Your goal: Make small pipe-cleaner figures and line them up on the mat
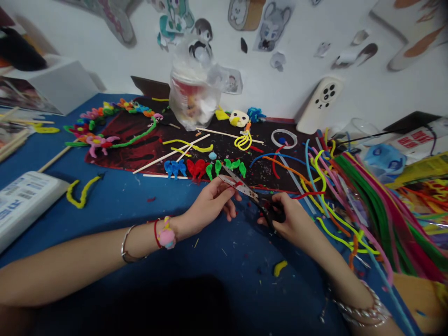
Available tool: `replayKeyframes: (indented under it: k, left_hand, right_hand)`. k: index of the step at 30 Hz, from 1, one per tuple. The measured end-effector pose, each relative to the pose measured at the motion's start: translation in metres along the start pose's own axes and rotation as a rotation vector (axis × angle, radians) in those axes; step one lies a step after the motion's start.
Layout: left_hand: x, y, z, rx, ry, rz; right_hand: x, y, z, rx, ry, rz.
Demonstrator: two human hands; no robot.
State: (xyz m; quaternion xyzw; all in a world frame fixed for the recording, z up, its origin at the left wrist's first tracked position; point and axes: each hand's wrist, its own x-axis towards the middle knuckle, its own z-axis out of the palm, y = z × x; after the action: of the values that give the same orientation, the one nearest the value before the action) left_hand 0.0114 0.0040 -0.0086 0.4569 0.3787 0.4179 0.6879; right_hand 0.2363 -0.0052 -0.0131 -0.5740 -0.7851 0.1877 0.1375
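White box (pixel 30 205), left of the left hand's fingers (pixel 224 198): blue lettering, unreadable.
Pale packet (pixel 415 139), far right of those fingers: red-and-white lettering, unreadable.

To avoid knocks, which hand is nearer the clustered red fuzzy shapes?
Left: the left hand is in front and right of the red shapes; the right hand, gripping black-handled metal scissors, is farther right.

Scissor blades (pixel 249 192) are showing smooth, semi-glossy metal; bundled strips (pixel 376 212) are presenting matt, fuzzy pile; sticks (pixel 171 153) are exhibiting matt wood; the bag (pixel 192 109) is displaying glossy, crinkled plastic.
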Motion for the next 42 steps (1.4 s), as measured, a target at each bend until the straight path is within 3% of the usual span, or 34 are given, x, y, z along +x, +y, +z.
replayKeyframes:
  k: [12, 23, 33, 38, 42]
  left_hand:
    - [0.0, -0.004, -0.002, 0.02, -0.049, 0.036]
    - [0.001, -0.003, -0.003, -0.014, -0.057, 0.057]
    - [0.0, -0.006, -0.004, 0.059, -0.036, 0.028]
    - [-0.001, -0.004, -0.004, 0.113, -0.038, 0.033]
    - [-0.002, -0.002, -0.003, 0.194, -0.068, 0.008]
  right_hand:
    - [0.002, -0.001, -0.001, -0.044, -0.012, -0.026]
    - [-0.001, -0.001, -0.004, -0.013, 0.091, 0.028]
    - [-0.002, 0.005, -0.012, -0.039, 0.393, 0.227]
    - [-0.001, 0.008, -0.018, -0.025, 0.399, 0.11]
    - [-0.004, -0.009, -0.014, -0.077, 0.436, -0.115]
